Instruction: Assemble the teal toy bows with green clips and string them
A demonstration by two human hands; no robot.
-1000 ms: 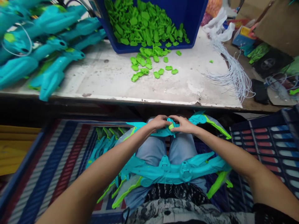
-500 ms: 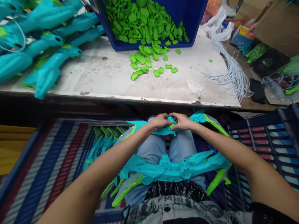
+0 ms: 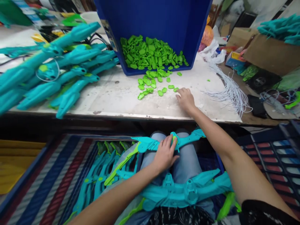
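Note:
Across my knees lies a bow-shaped turquoise plastic piece (image 3: 147,144) with a raised middle and light green trim. My left hand (image 3: 164,154) is on its middle, fingers laid over it by a small green insert (image 3: 174,138), thumb apart. My right hand (image 3: 186,100) is stretched out over the table, fingers spread, its fingertips at a small green plastic piece (image 3: 176,89). Whether it pinches that piece I cannot tell. Several like pieces (image 3: 150,82) lie loose just left of it. Nearer my body, a second bow-shaped turquoise piece (image 3: 173,195) rests on my lap.
A tilted blue bin (image 3: 161,18) holds a heap of green pieces (image 3: 150,51) on the white table (image 3: 114,100). Turquoise parts (image 3: 53,75) are piled at left, white cords (image 3: 231,87) at right. More turquoise parts (image 3: 93,179) stand in a row at my left.
My right hand has left the bow-shaped piece and moved up to the loose green pieces on the table. My left hand stays at its middle. The view has tilted upward.

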